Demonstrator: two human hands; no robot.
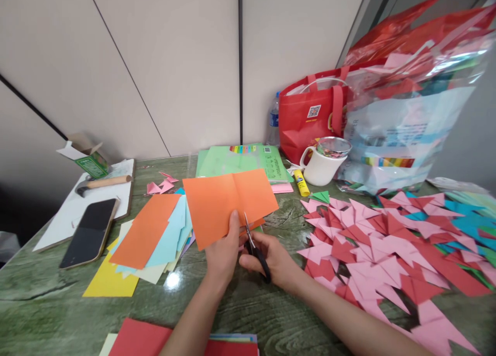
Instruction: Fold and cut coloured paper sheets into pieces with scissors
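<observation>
My left hand (pixel 221 252) pinches the lower edge of an orange paper sheet (pixel 228 203), holding it up over the green table (pixel 50 299). A crease runs down the sheet's middle. My right hand (pixel 273 258) is closed in the black handles of a pair of scissors (pixel 253 247). The blades point up and meet the sheet's bottom edge near the crease.
A fan of orange, blue, cream and yellow sheets (pixel 149 237) lies left, beside a phone (pixel 91 232) and a hammer (pixel 103 183). Many folded pink and red paper pieces (pixel 387 247) cover the right. A white mug (pixel 323 162), glue stick (pixel 301 183), red bag (pixel 310 115) and paper pack (pixel 242 162) stand behind.
</observation>
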